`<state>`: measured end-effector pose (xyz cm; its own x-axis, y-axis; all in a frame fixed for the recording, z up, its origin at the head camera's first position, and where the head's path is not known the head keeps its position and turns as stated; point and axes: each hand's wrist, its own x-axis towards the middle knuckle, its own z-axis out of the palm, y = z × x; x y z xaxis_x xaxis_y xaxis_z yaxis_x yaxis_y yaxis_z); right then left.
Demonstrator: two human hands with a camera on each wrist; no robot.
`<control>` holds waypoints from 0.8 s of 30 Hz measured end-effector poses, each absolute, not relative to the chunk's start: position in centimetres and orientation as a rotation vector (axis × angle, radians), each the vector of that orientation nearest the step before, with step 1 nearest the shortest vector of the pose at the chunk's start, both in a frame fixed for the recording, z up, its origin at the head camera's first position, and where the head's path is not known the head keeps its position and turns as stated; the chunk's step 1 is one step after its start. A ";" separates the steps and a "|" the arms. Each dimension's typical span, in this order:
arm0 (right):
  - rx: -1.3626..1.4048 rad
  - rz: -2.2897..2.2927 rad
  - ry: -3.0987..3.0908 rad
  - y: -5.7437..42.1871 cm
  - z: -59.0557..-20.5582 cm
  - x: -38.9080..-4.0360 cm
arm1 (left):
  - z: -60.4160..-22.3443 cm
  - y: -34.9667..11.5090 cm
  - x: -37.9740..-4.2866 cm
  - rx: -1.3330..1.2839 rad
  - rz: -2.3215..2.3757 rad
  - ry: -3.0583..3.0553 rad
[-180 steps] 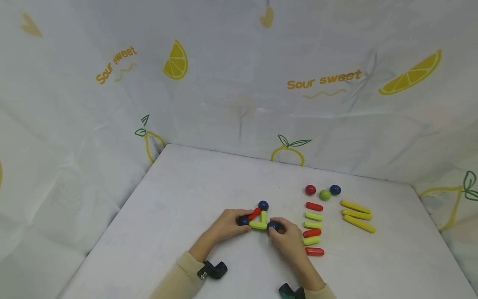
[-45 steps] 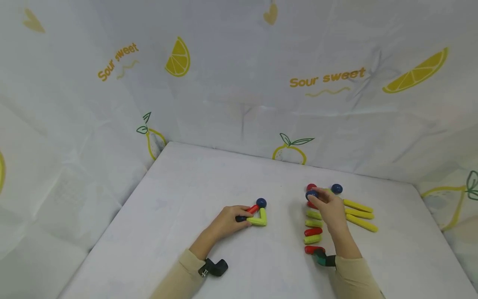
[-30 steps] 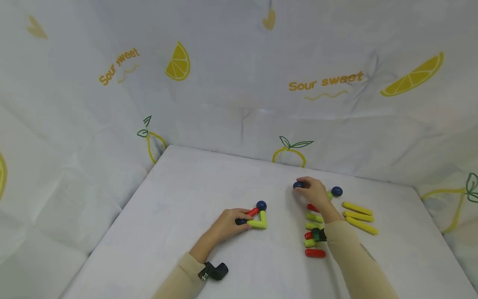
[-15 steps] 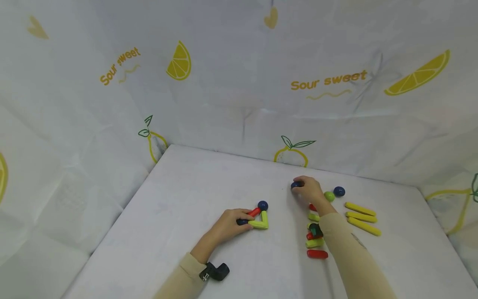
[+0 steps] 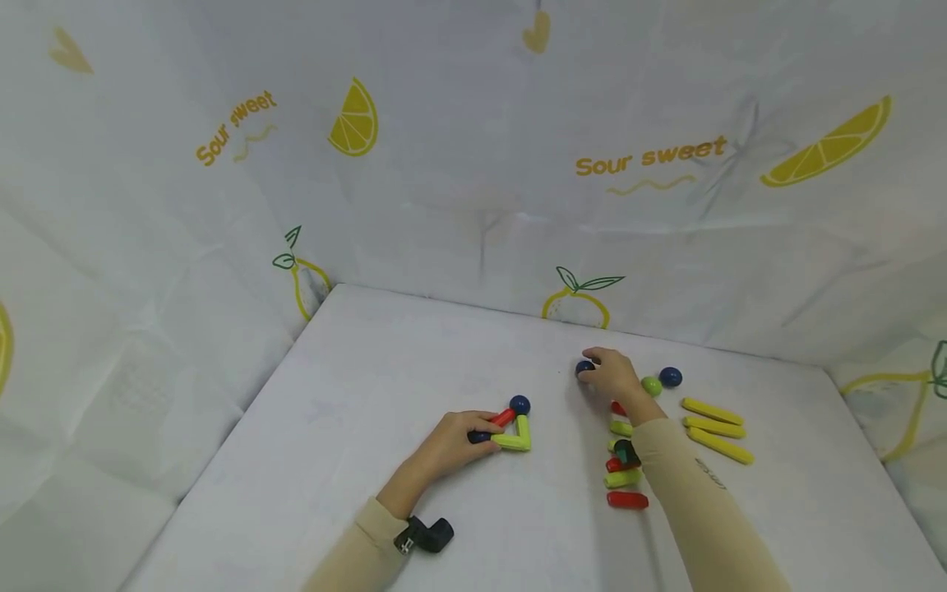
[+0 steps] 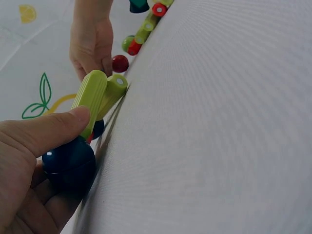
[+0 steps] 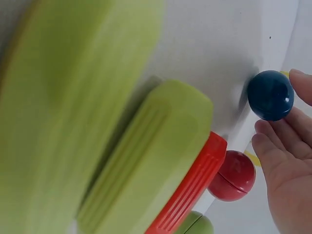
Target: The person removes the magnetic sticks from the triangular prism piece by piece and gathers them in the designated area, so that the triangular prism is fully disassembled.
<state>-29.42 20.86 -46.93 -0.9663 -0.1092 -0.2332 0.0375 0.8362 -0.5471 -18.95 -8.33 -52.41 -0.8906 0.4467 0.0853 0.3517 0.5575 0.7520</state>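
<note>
My left hand (image 5: 449, 446) holds a small frame of building sticks and balls at its left corner. In the left wrist view the thumb lies on a lime-green stick (image 6: 91, 100), with the fingers behind a navy ball (image 6: 69, 165). A red stick (image 5: 505, 418), a second lime stick (image 5: 523, 427) and another navy ball (image 5: 520, 404) form the rest of the frame. Farther back, my right hand (image 5: 611, 375) is around a loose navy ball (image 7: 271, 95) on the table. Its thumb and fingers are spread apart at the ball's sides, without a visible grip.
Short red and lime sticks (image 5: 627, 500) lie in a column under the right forearm. Three long yellow sticks (image 5: 713, 427) lie to its right. A green ball (image 5: 651, 386), a navy ball (image 5: 671, 376) and a red ball (image 7: 235, 176) sit near the right hand.
The right hand has carried a navy ball from the frame's right corner to the back of the table, and its fingers have just loosened. The left hand stays on the frame.
</note>
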 end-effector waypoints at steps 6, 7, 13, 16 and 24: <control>-0.090 -0.879 2.798 21.3 -46.5 -29.2 | -52.5 -8.4 -19.0 0.692 1.258 2.665; -0.095 -0.897 2.805 21.4 -46.3 -29.1 | -52.5 -8.4 -19.0 0.694 1.259 2.664; -0.148 -1.126 2.761 21.0 -44.1 -27.2 | -52.2 -8.2 -19.1 0.701 1.285 2.660; -0.214 -1.319 2.678 20.0 -43.6 -24.9 | -52.2 -8.0 -19.1 0.699 1.276 2.669; -0.267 -1.644 2.347 15.4 -47.5 -17.9 | -52.5 -8.3 -18.9 0.691 1.259 2.689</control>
